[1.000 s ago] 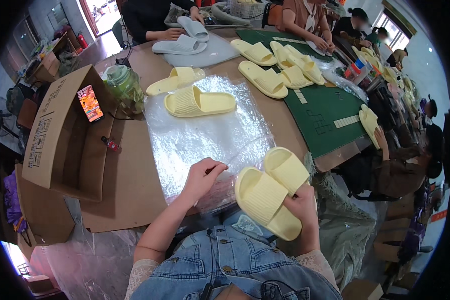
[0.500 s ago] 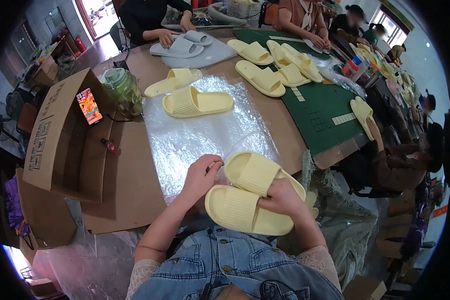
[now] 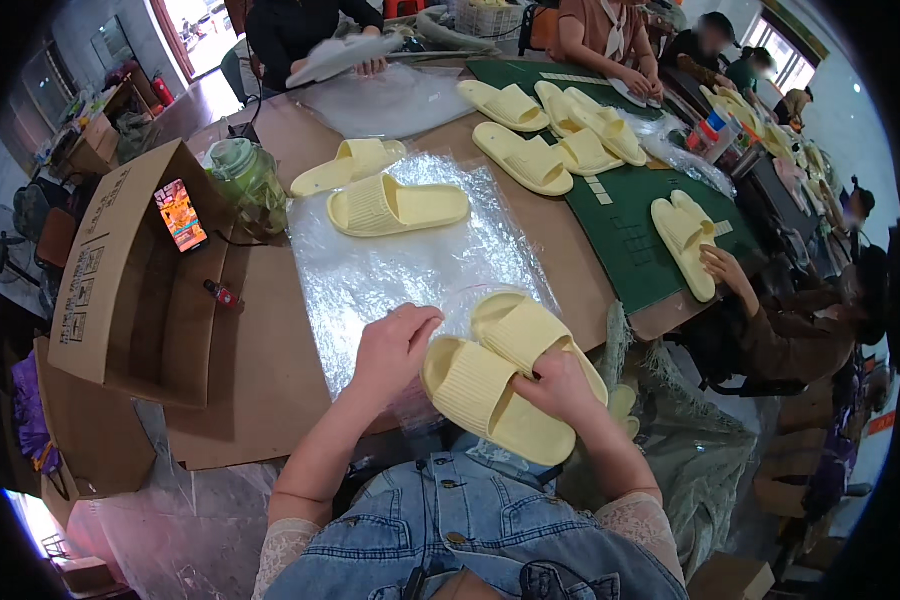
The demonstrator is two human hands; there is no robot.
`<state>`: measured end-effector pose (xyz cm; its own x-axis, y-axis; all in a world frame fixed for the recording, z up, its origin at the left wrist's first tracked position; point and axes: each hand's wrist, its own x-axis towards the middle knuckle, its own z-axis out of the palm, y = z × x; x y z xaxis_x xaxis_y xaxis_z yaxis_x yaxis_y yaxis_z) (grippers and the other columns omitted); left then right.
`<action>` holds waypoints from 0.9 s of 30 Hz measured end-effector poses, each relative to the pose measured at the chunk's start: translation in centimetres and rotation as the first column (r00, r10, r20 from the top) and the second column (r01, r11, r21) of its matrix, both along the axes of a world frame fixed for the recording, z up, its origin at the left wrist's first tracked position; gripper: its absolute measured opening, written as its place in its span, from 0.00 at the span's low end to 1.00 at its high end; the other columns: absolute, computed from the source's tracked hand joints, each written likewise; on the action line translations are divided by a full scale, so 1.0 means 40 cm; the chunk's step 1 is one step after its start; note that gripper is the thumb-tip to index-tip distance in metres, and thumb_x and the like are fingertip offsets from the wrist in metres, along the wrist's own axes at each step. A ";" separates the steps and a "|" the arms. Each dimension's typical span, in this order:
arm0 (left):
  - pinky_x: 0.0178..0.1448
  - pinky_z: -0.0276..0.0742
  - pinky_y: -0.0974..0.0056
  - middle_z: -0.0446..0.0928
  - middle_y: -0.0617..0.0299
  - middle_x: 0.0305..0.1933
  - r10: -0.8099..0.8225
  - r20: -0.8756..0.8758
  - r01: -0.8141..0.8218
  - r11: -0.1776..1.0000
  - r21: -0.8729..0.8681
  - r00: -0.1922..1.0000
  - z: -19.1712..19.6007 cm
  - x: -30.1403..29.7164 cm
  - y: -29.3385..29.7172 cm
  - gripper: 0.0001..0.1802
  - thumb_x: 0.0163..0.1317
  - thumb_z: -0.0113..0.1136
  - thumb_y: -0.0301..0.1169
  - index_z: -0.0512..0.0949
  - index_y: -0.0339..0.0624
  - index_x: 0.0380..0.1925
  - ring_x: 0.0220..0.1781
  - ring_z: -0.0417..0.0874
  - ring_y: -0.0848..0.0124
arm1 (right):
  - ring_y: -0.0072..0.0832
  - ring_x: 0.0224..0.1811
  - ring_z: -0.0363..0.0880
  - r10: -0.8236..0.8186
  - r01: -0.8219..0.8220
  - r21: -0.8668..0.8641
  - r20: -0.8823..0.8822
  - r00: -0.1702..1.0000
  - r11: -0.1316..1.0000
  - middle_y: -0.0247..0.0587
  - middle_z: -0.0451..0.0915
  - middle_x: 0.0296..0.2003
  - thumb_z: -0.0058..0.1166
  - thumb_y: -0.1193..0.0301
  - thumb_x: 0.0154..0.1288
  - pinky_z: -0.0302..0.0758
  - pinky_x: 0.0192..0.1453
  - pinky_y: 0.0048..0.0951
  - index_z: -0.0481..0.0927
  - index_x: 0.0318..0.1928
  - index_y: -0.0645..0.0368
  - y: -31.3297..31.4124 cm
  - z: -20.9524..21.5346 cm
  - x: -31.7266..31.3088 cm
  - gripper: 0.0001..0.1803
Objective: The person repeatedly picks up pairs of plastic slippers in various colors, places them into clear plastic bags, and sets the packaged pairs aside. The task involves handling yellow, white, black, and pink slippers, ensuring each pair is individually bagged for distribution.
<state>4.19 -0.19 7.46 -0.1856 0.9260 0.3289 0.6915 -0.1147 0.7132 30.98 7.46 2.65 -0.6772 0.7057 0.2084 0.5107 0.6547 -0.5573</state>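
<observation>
A pair of pale yellow slippers (image 3: 477, 375) is in my right hand (image 3: 562, 388), whose fingers reach in under the ribbed straps. They lie side by side, tilted, above the near table edge. My left hand (image 3: 395, 345) pinches the edge of a clear plastic bag (image 3: 460, 300) just beside the slippers' toes. Beneath lies a stack of shiny clear bags (image 3: 335, 285). One yellow slipper (image 3: 398, 206) rests on that stack, and another slipper (image 3: 348, 167) lies behind it, partly on the brown table top.
To the left stand an open cardboard box (image 3: 120, 270) with a phone (image 3: 181, 215) against it, a green jar (image 3: 245, 180) and a small red bottle (image 3: 223, 294). Several yellow slippers (image 3: 523, 158) lie by a green mat (image 3: 620, 245). Co-workers handle slippers across the table and at right.
My slippers have tilted and shifted up toward the bag; my left hand has moved slightly up. Across the table, a person has lifted the white slippers. At right, a co-worker's slippers moved left.
</observation>
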 end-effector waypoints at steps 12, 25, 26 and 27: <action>0.43 0.81 0.57 0.85 0.54 0.38 -0.376 0.074 0.376 0.927 0.008 0.924 0.030 0.160 -0.024 0.10 0.67 0.61 0.34 0.83 0.42 0.43 0.38 0.86 0.55 | 0.51 0.36 0.82 0.163 -0.196 -0.124 -0.233 0.959 0.973 0.55 0.83 0.33 0.63 0.64 0.60 0.76 0.40 0.48 0.83 0.36 0.64 -0.030 -0.015 -0.121 0.14; 0.44 0.82 0.59 0.83 0.57 0.39 -0.761 0.372 0.790 0.604 0.109 0.531 0.134 0.172 -0.132 0.09 0.70 0.60 0.32 0.83 0.41 0.45 0.40 0.86 0.58 | 0.57 0.34 0.83 -0.221 0.220 0.026 0.025 0.975 0.975 0.63 0.81 0.31 0.50 0.52 0.73 0.79 0.41 0.53 0.82 0.30 0.68 0.072 0.068 -0.347 0.28; 0.43 0.82 0.58 0.83 0.56 0.38 -0.774 0.394 0.814 0.572 0.099 0.496 0.160 0.168 -0.133 0.09 0.71 0.60 0.32 0.83 0.41 0.43 0.38 0.86 0.58 | 0.57 0.34 0.83 -0.252 0.251 0.045 0.021 0.967 0.967 0.62 0.81 0.31 0.50 0.53 0.73 0.79 0.41 0.53 0.82 0.30 0.67 0.086 0.068 -0.358 0.27; 0.42 0.82 0.58 0.83 0.56 0.38 -0.761 0.360 0.798 0.598 0.067 0.540 0.155 0.163 -0.131 0.09 0.70 0.60 0.32 0.83 0.41 0.43 0.38 0.86 0.58 | 0.57 0.34 0.83 -0.283 0.282 0.064 0.016 0.959 0.957 0.62 0.81 0.31 0.50 0.53 0.74 0.79 0.41 0.53 0.81 0.30 0.67 0.100 0.066 -0.371 0.27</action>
<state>10.69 -5.44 13.64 0.5514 0.7778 0.3016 0.0920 -0.4160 0.9047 16.15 11.44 5.28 -0.4576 0.8556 0.2422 0.6924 0.5137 -0.5066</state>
